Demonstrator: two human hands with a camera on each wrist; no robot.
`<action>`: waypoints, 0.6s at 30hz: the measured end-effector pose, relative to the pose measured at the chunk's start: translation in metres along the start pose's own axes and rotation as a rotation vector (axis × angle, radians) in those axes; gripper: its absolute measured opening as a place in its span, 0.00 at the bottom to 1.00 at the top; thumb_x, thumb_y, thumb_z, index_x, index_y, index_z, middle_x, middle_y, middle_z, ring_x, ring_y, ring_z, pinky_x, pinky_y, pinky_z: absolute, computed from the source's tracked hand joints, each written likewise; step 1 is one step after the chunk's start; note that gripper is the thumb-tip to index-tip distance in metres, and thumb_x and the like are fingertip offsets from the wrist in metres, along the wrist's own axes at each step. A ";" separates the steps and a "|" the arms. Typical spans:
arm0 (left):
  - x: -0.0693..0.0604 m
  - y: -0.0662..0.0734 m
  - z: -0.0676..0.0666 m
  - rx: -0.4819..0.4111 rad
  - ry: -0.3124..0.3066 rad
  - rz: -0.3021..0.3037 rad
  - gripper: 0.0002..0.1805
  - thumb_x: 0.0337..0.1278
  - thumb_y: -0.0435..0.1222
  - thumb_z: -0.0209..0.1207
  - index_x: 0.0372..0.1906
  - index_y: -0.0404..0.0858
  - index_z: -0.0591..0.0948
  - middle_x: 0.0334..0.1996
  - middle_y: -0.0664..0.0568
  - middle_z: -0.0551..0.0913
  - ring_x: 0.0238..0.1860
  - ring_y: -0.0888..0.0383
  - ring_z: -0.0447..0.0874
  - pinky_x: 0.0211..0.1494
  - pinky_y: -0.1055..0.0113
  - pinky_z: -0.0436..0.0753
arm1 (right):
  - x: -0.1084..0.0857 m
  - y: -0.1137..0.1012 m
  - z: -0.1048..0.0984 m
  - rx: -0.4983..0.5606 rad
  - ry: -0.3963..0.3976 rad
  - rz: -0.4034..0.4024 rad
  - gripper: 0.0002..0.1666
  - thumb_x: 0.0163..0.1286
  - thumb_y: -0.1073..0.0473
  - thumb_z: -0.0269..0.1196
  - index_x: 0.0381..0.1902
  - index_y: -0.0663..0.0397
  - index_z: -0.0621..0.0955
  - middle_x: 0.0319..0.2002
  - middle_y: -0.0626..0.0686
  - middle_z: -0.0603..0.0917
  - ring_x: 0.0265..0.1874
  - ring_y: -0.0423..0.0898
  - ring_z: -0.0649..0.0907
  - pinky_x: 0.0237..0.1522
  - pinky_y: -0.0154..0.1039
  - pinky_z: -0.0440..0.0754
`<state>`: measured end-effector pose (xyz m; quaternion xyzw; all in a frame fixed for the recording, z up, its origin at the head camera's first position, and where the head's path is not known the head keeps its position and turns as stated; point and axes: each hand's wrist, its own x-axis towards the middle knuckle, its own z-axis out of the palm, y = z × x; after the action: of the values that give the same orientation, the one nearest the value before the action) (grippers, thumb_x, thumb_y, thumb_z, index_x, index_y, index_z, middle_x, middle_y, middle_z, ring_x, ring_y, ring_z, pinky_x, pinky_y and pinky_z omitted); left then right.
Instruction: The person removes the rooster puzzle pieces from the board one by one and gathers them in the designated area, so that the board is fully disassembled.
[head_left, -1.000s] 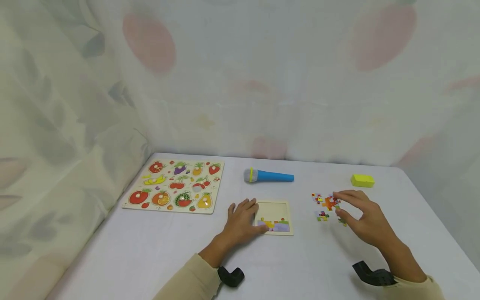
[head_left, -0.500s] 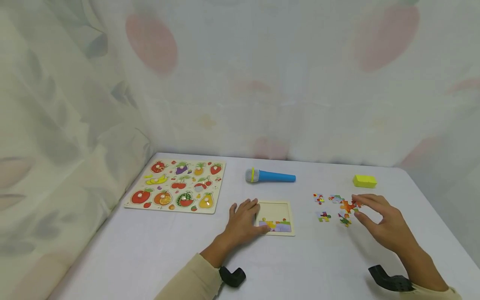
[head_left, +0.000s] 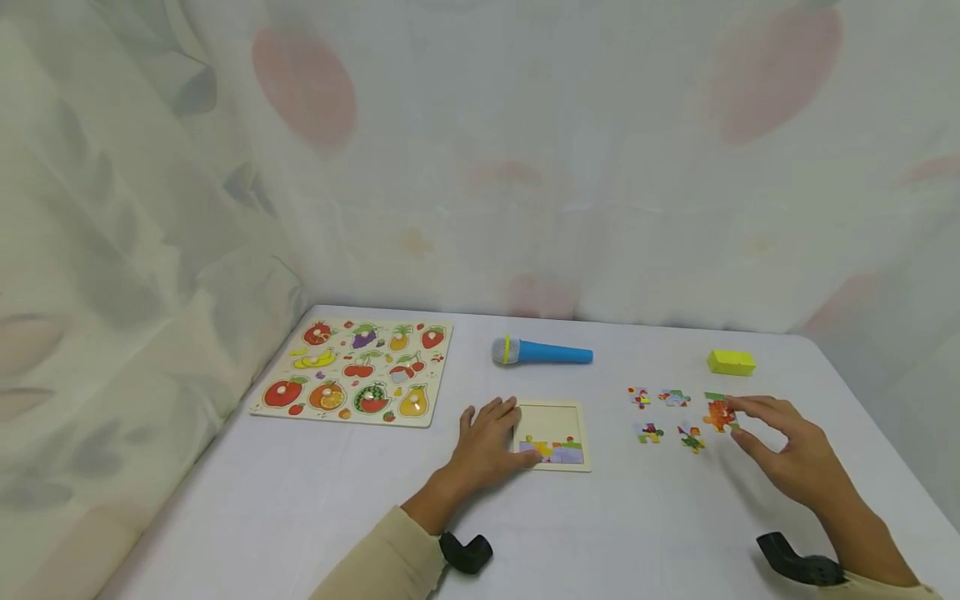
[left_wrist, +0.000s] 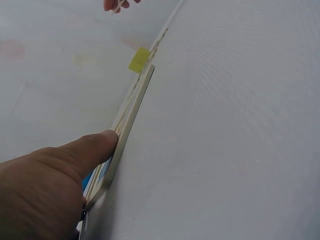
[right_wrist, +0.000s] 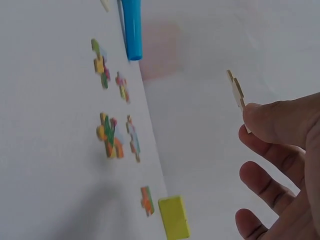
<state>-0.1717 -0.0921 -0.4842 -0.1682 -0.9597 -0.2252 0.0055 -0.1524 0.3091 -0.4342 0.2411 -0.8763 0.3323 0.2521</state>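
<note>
My left hand (head_left: 486, 446) lies at the left side of a small wooden puzzle tray (head_left: 582, 410). Its thumb rests on the tray's front edge, also seen in the left wrist view. Joined purple, yellow and green pieces (head_left: 562, 452) fill the tray's lower part. My right hand (head_left: 797, 454) pinches an orange puzzle piece (head_left: 718, 417) between thumb and forefinger, above the table. In the right wrist view this jigsaw piece (right_wrist: 237, 91) appears edge-on, clear of the surface. Loose puzzle pieces (head_left: 692, 437) lie just left of the hand, and another (head_left: 715, 396) sits partly behind the held one.
A fruit peg puzzle board (head_left: 348, 371) lies at the back left. Behind the tray is a blue toy microphone (head_left: 551, 352). A yellow block (head_left: 731, 362) sits at the back right. Patterned cloth hangs behind and beside the white table (head_left: 585, 542).
My right hand has moved rightward with the orange piece, away from the loose pieces, which now show more fully. The left hand stays on the tray.
</note>
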 end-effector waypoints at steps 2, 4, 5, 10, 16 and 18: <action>0.000 0.000 0.000 0.006 -0.001 -0.003 0.42 0.50 0.59 0.64 0.66 0.38 0.73 0.69 0.50 0.66 0.71 0.50 0.56 0.67 0.40 0.46 | -0.003 0.004 0.000 -0.012 -0.010 0.028 0.34 0.46 0.78 0.72 0.54 0.57 0.82 0.50 0.37 0.79 0.54 0.26 0.67 0.51 0.17 0.59; 0.000 0.001 -0.001 0.011 -0.001 -0.006 0.42 0.50 0.59 0.64 0.66 0.38 0.73 0.69 0.50 0.66 0.71 0.50 0.56 0.67 0.40 0.47 | -0.005 0.008 0.000 -0.028 -0.025 0.066 0.32 0.48 0.76 0.72 0.54 0.56 0.82 0.50 0.36 0.79 0.54 0.24 0.66 0.49 0.17 0.58; 0.000 0.001 -0.001 0.012 -0.001 -0.008 0.42 0.50 0.59 0.64 0.66 0.38 0.73 0.69 0.50 0.66 0.71 0.50 0.56 0.67 0.40 0.47 | -0.007 0.010 0.001 -0.038 -0.032 0.087 0.31 0.50 0.74 0.72 0.54 0.56 0.82 0.50 0.38 0.79 0.54 0.24 0.66 0.48 0.18 0.59; 0.001 0.002 0.000 0.010 -0.009 -0.016 0.43 0.50 0.59 0.64 0.67 0.38 0.72 0.69 0.51 0.65 0.71 0.50 0.56 0.68 0.40 0.46 | -0.016 0.022 0.003 -0.091 -0.079 0.193 0.25 0.56 0.69 0.71 0.54 0.59 0.81 0.49 0.45 0.80 0.51 0.29 0.69 0.46 0.43 0.71; 0.000 0.003 -0.002 0.007 -0.016 -0.021 0.43 0.50 0.59 0.64 0.66 0.38 0.72 0.70 0.51 0.65 0.71 0.50 0.56 0.68 0.41 0.46 | -0.023 0.033 0.008 -0.103 -0.129 0.265 0.24 0.59 0.69 0.68 0.55 0.61 0.79 0.51 0.52 0.81 0.49 0.46 0.74 0.41 0.62 0.70; 0.000 0.002 -0.003 0.009 -0.017 -0.021 0.43 0.50 0.59 0.64 0.67 0.38 0.72 0.70 0.51 0.65 0.71 0.50 0.56 0.68 0.40 0.46 | -0.025 0.036 0.010 -0.102 -0.144 0.280 0.24 0.59 0.70 0.67 0.55 0.62 0.79 0.52 0.58 0.80 0.48 0.55 0.74 0.41 0.65 0.70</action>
<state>-0.1710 -0.0913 -0.4807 -0.1602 -0.9624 -0.2193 -0.0044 -0.1578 0.3316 -0.4721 0.1268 -0.9329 0.3009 0.1517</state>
